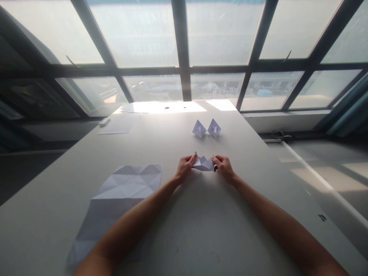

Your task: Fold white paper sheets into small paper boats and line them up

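Note:
Between my two hands is a small white paper boat, held just above the tabletop. My left hand pinches its left end with the thumb and fingers, while my right hand grips the right end the same way. Folded peaks stand up along the boat's upper side. Farther off, two more folded paper boats stand side by side, a left one and a right one. A creased, unfolded paper sheet lies to the left, partly covered by my left forearm.
The white table reaches toward large dark-framed windows. Flat paper lies at its far left, with a small white object beside it. A dark mark is near the right edge. A dark coiled item sits beyond the table's right side.

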Motion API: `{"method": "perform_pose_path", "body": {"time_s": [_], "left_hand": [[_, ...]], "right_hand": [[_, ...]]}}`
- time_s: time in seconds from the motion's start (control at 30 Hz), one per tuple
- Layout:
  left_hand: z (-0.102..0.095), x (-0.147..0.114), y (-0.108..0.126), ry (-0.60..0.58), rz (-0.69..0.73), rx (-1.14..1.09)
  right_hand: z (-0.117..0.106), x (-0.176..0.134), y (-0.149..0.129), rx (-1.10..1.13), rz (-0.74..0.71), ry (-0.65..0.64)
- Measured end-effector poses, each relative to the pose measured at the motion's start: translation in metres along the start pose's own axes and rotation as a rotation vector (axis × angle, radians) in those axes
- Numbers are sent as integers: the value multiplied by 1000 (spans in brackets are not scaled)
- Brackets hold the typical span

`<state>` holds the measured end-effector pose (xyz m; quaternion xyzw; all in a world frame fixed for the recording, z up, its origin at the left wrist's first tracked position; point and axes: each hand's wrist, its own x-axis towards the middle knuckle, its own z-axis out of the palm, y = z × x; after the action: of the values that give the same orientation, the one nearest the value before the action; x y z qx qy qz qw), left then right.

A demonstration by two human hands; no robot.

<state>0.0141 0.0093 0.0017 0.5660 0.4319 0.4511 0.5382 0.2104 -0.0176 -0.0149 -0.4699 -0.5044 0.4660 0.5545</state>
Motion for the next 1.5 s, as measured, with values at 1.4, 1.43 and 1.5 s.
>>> {"method": "perform_pose_path", "body": {"time_s": [1.4,1.43,1.5], "left_hand": [[-4,9,-13,5,-135,-586],[-4,8,-13,-1,-139,-572],[-4,6,-13,-40,-141,-524]], "right_hand": [[0,-5,-14,-35,5,-140],[-1,-5,-15,-67,2,-181],[-1,-6,-16,-131,0,-254]]}}
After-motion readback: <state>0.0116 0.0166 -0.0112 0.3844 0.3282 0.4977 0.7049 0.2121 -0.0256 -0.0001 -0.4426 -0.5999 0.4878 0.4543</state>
